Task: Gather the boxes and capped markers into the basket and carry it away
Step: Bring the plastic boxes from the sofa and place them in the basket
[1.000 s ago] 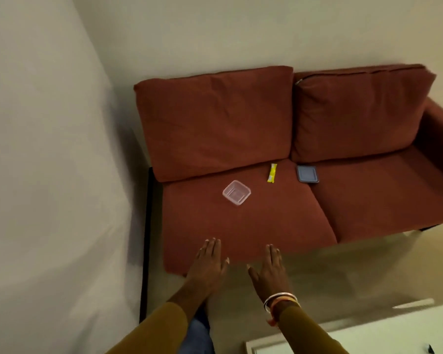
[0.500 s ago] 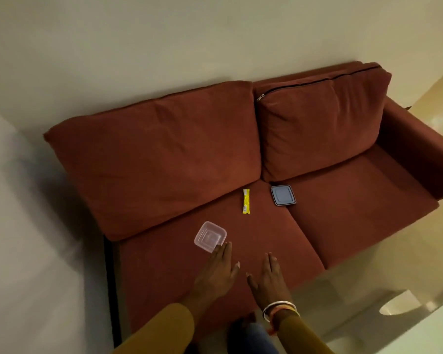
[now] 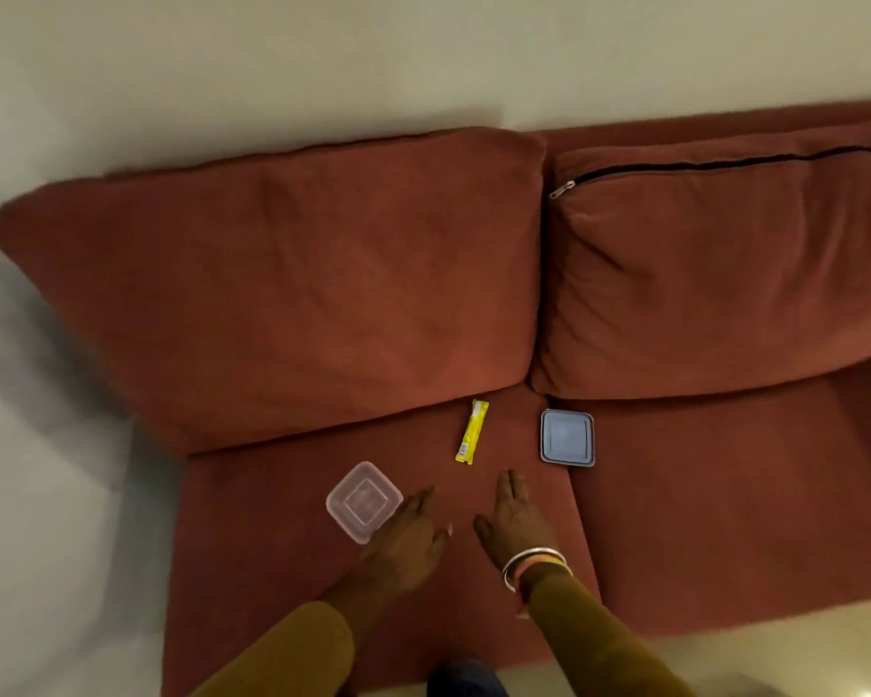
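Evidently at the outset: clear box [image 3: 364, 500], yellow marker [image 3: 471, 432] and blue box [image 3: 567, 438] all lie ungathered on the sofa seat [image 3: 725, 495], no basket in view, while left hand [image 3: 408, 540] and right hand [image 3: 516, 520] extend flat-fingered, grasping nothing.

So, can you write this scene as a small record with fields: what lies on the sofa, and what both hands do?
place: red sofa
clear box: on the left seat cushion
yellow stick-shaped item: between the boxes, near the back cushions
blue box: on the seam at that seat cushion's right edge
left hand: open, fingers at clear box's edge, contact unclear
right hand: open, holds nothing
basket: not in view
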